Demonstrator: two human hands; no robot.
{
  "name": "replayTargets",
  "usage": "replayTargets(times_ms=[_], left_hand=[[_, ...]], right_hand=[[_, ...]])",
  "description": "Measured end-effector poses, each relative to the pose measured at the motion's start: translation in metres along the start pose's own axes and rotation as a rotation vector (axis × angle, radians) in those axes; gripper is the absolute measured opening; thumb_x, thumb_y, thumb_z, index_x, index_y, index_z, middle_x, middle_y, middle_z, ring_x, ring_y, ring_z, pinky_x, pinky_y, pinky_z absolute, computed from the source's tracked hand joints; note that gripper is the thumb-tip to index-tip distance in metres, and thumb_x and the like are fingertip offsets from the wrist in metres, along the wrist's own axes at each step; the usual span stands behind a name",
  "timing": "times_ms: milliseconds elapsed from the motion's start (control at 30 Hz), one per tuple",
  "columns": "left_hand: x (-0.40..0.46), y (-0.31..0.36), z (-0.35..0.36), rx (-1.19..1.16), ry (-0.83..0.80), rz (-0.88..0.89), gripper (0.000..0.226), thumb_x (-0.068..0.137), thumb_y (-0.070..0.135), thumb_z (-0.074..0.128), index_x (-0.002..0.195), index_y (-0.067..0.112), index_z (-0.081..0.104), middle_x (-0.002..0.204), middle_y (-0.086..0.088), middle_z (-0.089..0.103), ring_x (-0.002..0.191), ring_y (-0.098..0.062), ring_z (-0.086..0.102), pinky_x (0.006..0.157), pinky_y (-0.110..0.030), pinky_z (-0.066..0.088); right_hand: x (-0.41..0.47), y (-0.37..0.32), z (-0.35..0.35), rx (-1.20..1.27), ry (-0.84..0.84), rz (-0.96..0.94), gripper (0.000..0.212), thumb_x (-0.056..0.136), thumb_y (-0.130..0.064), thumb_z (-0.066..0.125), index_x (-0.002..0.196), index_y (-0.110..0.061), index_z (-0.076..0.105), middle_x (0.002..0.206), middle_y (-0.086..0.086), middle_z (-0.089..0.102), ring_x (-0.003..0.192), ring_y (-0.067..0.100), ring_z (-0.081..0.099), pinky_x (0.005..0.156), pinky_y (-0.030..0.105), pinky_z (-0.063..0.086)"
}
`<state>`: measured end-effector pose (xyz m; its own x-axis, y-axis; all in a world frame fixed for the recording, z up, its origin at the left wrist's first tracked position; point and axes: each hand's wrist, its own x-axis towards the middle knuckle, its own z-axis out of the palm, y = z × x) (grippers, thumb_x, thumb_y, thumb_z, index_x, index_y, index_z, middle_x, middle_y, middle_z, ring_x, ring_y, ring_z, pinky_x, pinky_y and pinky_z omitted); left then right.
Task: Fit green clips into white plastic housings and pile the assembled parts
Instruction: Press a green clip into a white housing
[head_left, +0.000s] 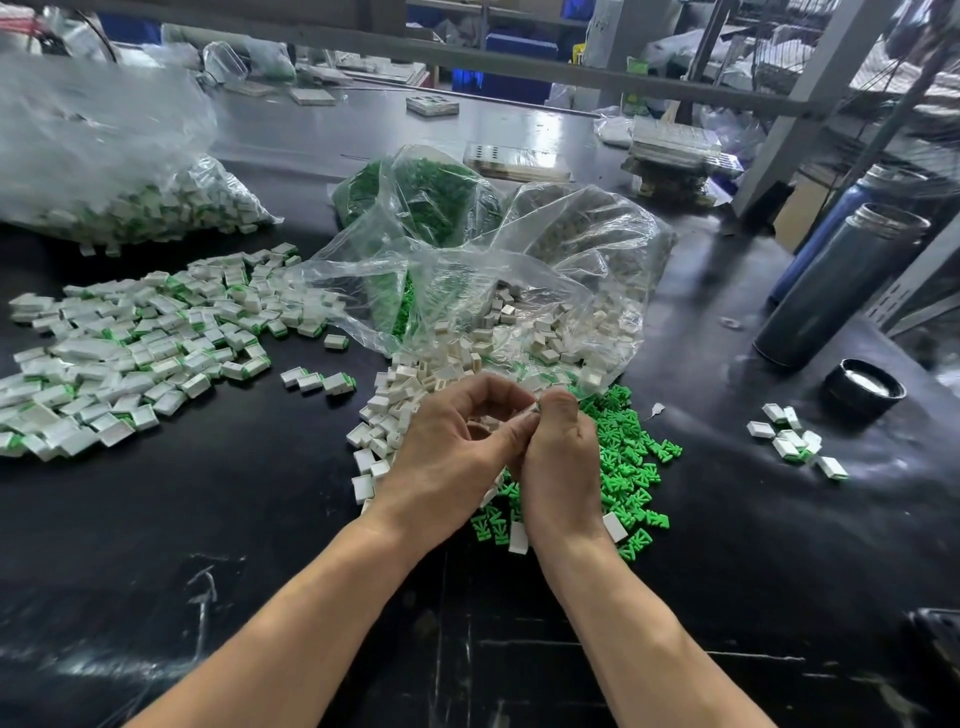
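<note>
1. The left hand (447, 457) and right hand (558, 467) meet over the black table (234, 519), fingers curled, and together pinch a small white piece (531, 409) between their fingertips; I cannot tell whether a clip is already in it.
2. A clear bag (483, 291) lies open just behind the hands, with loose white housings (519, 332) spilling from its mouth toward the left hand.
3. A second bag (421, 197), behind the first, holds green clips.
4. More green clips (631, 467) lie heaped on the table just right of the right hand.
5. A big pile of assembled parts (140, 338) spreads across the left of the table.
6. A large bag (104, 156) at far left holds more assembled parts.
7. A small cluster of parts (795, 441) sits well to the right, near a black lid (865, 389) and two flasks (841, 280).
</note>
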<state>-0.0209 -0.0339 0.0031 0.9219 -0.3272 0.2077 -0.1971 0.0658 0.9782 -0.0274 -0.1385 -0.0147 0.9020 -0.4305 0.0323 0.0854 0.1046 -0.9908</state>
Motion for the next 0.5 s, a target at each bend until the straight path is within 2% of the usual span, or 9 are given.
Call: replayTargets(times_ms=[67, 200, 300, 400, 500], left_hand=[[-0.0001, 0.0002, -0.0003, -0.005, 0.001, -0.002, 0.004, 0.094, 0.012, 0.072, 0.099, 0.013, 0.072, 0.094, -0.012, 0.075, 0.089, -0.038, 0.071, 0.078, -0.041, 0.060], [-0.0002, 0.0001, -0.0012, -0.002, 0.005, -0.008, 0.005, 0.095, 0.013, 0.072, 0.099, 0.013, 0.072, 0.096, -0.011, 0.075, 0.093, -0.040, 0.070, 0.084, -0.048, 0.059], [0.0006, -0.0006, -0.0017, 0.017, 0.018, -0.004, 0.005, 0.094, 0.014, 0.073, 0.100, 0.014, 0.072, 0.095, -0.008, 0.076, 0.091, -0.037, 0.071, 0.083, -0.049, 0.060], [0.0006, -0.0021, -0.0027, 0.031, 0.018, 0.010, 0.006, 0.094, 0.017, 0.074, 0.100, 0.015, 0.072, 0.096, -0.006, 0.076, 0.089, -0.035, 0.072, 0.082, -0.051, 0.060], [0.0003, -0.0030, -0.0034, 0.029, 0.010, 0.014, 0.008, 0.093, 0.020, 0.075, 0.100, 0.017, 0.073, 0.098, -0.004, 0.076, 0.089, -0.031, 0.073, 0.083, -0.049, 0.061]], right_hand=[[-0.0004, -0.0006, 0.0006, -0.009, 0.000, -0.011, 0.049, 0.089, -0.039, 0.037, 0.074, -0.024, 0.081, 0.075, 0.006, 0.077, 0.076, 0.023, 0.075, 0.071, 0.041, 0.058], [-0.0004, -0.0003, 0.0024, -0.013, -0.005, -0.013, 0.052, 0.090, -0.040, 0.036, 0.079, -0.015, 0.081, 0.081, 0.013, 0.078, 0.082, 0.031, 0.077, 0.080, 0.050, 0.061], [-0.0004, -0.0001, 0.0027, -0.019, -0.022, -0.031, 0.051, 0.092, -0.040, 0.035, 0.081, -0.022, 0.082, 0.083, 0.013, 0.078, 0.084, 0.032, 0.077, 0.081, 0.053, 0.062], [-0.0022, -0.0013, 0.0012, -0.024, -0.054, -0.050, 0.050, 0.094, -0.039, 0.034, 0.079, -0.031, 0.082, 0.081, 0.006, 0.079, 0.082, 0.023, 0.077, 0.074, 0.041, 0.060], [-0.0066, -0.0038, -0.0020, -0.048, -0.078, -0.057, 0.054, 0.100, -0.043, 0.033, 0.067, -0.038, 0.077, 0.065, -0.010, 0.072, 0.064, 0.002, 0.069, 0.060, 0.020, 0.052]])
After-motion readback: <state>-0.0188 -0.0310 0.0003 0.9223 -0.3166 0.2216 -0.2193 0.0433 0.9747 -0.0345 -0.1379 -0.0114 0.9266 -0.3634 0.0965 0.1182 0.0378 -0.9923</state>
